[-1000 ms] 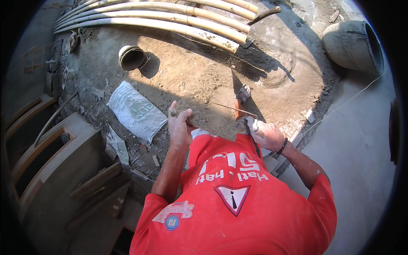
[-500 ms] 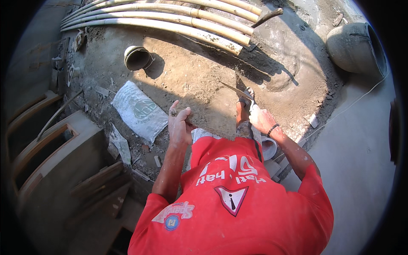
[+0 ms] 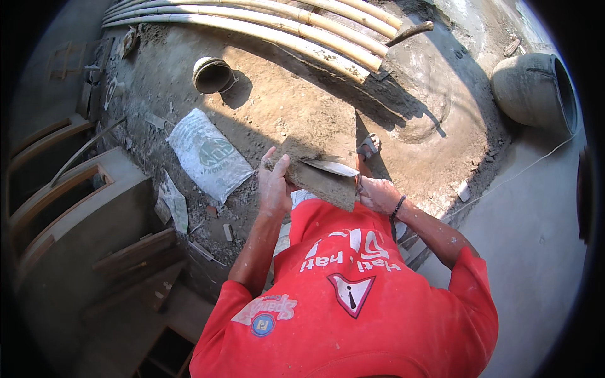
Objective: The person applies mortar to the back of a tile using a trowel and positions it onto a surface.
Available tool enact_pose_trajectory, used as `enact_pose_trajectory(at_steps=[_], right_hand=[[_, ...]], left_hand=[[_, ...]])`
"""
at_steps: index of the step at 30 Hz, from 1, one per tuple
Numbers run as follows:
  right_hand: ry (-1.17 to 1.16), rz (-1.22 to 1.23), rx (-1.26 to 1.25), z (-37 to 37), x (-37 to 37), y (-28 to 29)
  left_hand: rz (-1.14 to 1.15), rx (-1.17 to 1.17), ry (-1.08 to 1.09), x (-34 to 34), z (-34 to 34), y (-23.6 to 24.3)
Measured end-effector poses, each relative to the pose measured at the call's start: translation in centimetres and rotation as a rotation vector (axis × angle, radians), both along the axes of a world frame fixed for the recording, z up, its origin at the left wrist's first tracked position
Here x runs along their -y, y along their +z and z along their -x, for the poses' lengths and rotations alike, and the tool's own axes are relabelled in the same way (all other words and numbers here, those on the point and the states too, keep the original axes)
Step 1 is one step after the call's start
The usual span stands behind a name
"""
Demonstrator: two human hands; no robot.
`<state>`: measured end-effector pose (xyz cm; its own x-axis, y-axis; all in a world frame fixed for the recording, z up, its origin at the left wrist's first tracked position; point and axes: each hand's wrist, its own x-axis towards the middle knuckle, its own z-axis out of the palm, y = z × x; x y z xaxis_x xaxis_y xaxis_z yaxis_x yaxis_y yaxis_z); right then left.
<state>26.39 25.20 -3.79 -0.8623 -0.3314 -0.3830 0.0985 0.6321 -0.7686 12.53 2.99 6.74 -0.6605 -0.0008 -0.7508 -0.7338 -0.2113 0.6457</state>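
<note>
A flat board (image 3: 329, 188) smeared with grey mortar is held in front of my body. My left hand (image 3: 274, 187) grips its left edge, with the thumb on top and a finger sticking up; the other fingers are hidden beneath. My right hand (image 3: 379, 195) is closed round the handle of a trowel (image 3: 332, 167). The pointed metal blade lies across the board, tilted, its tip toward my left hand. Wet mortar (image 3: 309, 150) sits on the board just beyond the blade. The board's far part blends with the ground, so its outline there is hard to make out.
Bamboo poles (image 3: 252, 24) lie across the far side. A bucket (image 3: 212, 75) and a white sack (image 3: 209, 156) are on the ground ahead left. A drum-shaped container (image 3: 532, 91) lies far right, near a thin cable (image 3: 517, 165). Wooden frames (image 3: 69, 195) stand left.
My right hand has moved in toward the board and slightly down. The trowel blade has swung from beyond the board's right edge onto its surface. My left hand still holds the board.
</note>
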Motion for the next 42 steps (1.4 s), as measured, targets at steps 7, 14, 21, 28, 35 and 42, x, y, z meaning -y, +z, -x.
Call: enact_pose_trajectory(at_steps=[7,14,21,28,35,42], right_hand=[[-0.241,-0.273,0.176,2.4,-1.8,-7.4],[0.131,0.154,0.072,-0.6,-1.5,0.3],[-0.036,-0.181,0.175,-0.6,-1.2,-12.4],[-0.191,-0.222,0.357,3.3,-0.6,-23.8],[-0.464,-0.35,0.253,6.0,-2.8,-30.3],[-0.082,-0.054,0.138,2.2,-0.2,-14.9]], left_hand=[[-0.006,-0.061,0.003,0.3,-1.0,-0.7],[0.016,-0.025,0.04,1.3,-0.8,-0.9],[0.03,0.021,0.08,0.8,-1.3,-0.5],[0.124,0.046,0.077,1.3,-0.7,-0.6],[0.108,0.053,0.078,3.1,1.4,-1.2],[0.114,0.082,0.1,6.0,2.8,-1.4]])
